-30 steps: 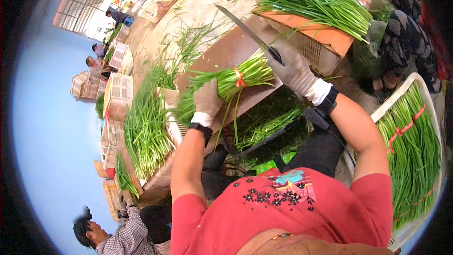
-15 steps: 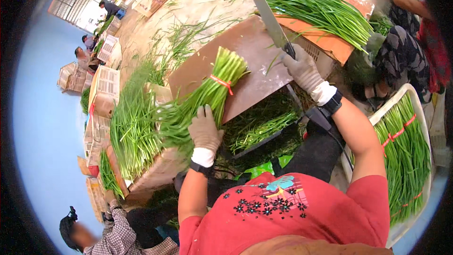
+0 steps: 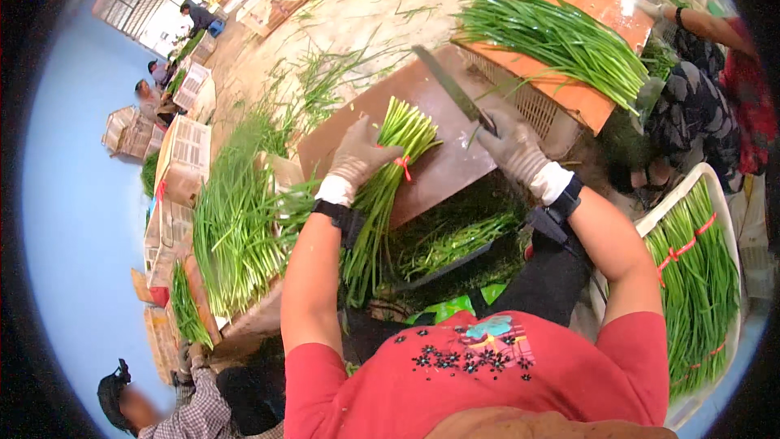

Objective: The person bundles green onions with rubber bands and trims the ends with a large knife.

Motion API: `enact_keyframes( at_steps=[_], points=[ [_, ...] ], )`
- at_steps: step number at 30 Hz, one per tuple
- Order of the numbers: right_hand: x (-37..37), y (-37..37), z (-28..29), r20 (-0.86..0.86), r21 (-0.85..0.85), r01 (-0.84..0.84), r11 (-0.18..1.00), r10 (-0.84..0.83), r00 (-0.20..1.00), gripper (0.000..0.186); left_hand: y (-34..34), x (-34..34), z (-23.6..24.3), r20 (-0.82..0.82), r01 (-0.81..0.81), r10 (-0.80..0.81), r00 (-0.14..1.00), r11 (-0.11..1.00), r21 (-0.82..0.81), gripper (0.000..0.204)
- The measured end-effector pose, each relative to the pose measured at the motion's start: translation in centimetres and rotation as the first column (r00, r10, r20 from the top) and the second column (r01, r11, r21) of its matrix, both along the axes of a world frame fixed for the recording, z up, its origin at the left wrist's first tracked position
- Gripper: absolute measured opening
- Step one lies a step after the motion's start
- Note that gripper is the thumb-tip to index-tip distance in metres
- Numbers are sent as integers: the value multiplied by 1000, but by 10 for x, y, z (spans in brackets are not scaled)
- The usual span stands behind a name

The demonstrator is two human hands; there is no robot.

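The left hand (image 3: 357,154), in a greyish knit glove with a white cuff, is at a thick bunch of long green leafy stalks with pale cut ends (image 3: 409,126). Its thumb lies across the stalks just beside a thin red tie (image 3: 404,166), while its fingers point up and away along the bunch's left side; how firmly they press cannot be told. The bunch rests slantwise on a flat, smooth brown counter (image 3: 447,171), cut ends toward the far side, and its leaves hang down over the near edge beside the left forearm.

The right hand (image 3: 512,146), gloved and cuffed alike, is wrapped around the dark handle of a long knife with a broad grey blade (image 3: 447,83). The blade points up and to the left above the counter, well apart from the bunch. Each wrist carries a black strap.

Below the counter's near edge, a dark tray (image 3: 443,274) holds loose green stalks. To the left lies a large heap of green stalks (image 3: 240,236). Beyond the knife, more stalks (image 3: 561,45) lie on an orange board (image 3: 597,110), near a co-worker's bare forearm (image 3: 707,26). At the right, a white plastic basket (image 3: 721,183) is filled with green bunches bound in red (image 3: 691,301).
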State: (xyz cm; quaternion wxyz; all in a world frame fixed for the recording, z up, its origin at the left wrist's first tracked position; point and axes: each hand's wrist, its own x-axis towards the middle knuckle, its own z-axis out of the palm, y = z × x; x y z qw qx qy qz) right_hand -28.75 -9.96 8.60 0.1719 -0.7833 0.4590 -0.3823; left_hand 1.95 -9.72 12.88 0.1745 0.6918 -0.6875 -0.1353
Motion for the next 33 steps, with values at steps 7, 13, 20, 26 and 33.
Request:
enact_keyframes(
  at_steps=[7,13,20,26,33],
  points=[
    [-8,7,-7,18,183,-35,982,32,999,22,-43,-72,-21,427,-168,6,904,924,342,116],
    [-9,17,10,176,271,-63,961,15,984,24,-54,-65,-37,445,-191,18,895,919,345,97],
    [-5,8,-12,152,239,-97,966,62,986,41,-73,-37,-52,241,117,-220,945,918,380,79],
    [4,-16,-38,-20,390,-165,906,188,982,38,-62,-51,-85,273,136,-213,938,952,275,79],
    [20,-15,-19,-76,507,-212,835,289,954,27,-48,-63,-62,273,121,-193,942,958,260,61]
  ],
)
